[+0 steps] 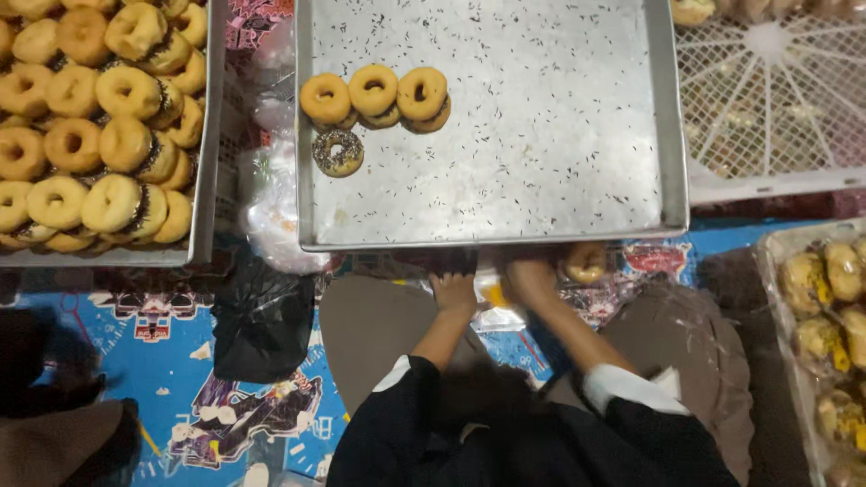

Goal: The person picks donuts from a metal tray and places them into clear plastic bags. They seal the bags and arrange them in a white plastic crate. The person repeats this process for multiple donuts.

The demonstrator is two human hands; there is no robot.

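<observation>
- left hand (454, 293) and right hand (530, 281) close together just below the near tray edge, both on a clear plastic bag (492, 302); fingers look curled on the film, exact pinch: cannot tell
- loose doughnut (586, 262) just right of the right hand, apart from it
- judgement: hold the bag mouth wide and keep the glaze off the film
- metal tray (577, 194): four doughnuts (373, 90) top left, sprinkles scattered
- full tray of doughnuts (90, 135) far left

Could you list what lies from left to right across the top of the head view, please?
Tray piled with plain doughnuts → clear plastic bags → metal tray holding four doughnuts among loose sprinkles → white lattice crate.
</observation>
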